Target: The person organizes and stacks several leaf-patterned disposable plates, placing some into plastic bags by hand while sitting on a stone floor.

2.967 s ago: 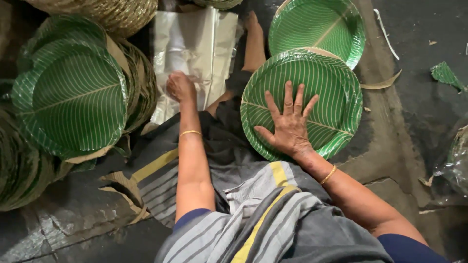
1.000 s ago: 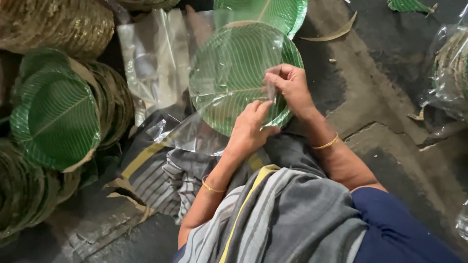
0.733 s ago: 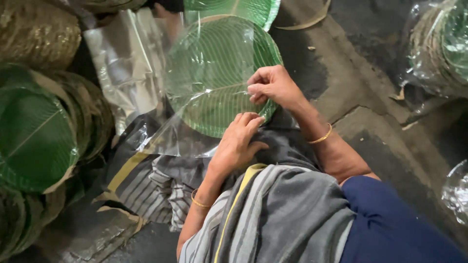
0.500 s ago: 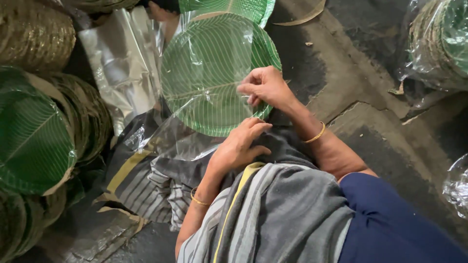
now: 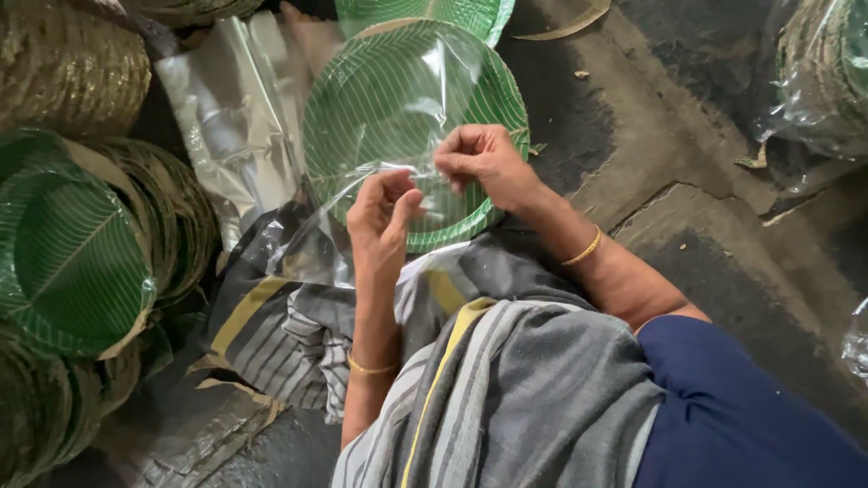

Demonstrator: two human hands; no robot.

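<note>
A clear plastic bag (image 5: 398, 136) is held open-edge up over a stack of green paper plates (image 5: 493, 99) printed with a leaf-vein pattern. The stack lies on the floor just beyond the person's lap, and the film drapes across its face and trails down toward the striped grey cloth (image 5: 298, 325) on the knees. The left hand (image 5: 380, 221) pinches the near edge of the film between thumb and fingertips; the right hand (image 5: 479, 158) has its fingers curled closed on the edge just beside it, the two hands close together and parting the mouth.

The film is thin, glossy and creased, with bright glare streaks; the plates show through it plainly.

Risk, as a judgement: the two layers may cling and slip from the pinch, or the thin film may tear if pulled apart sharply; a stack rim could also snag the mouth.

A pile of flat silvery bags (image 5: 226, 136) lies left of the stack. Further stacks of green plates (image 5: 72, 262) stand at the left, and a bagged stack (image 5: 823, 72) sits at the upper right on the cracked concrete floor (image 5: 687, 199).
</note>
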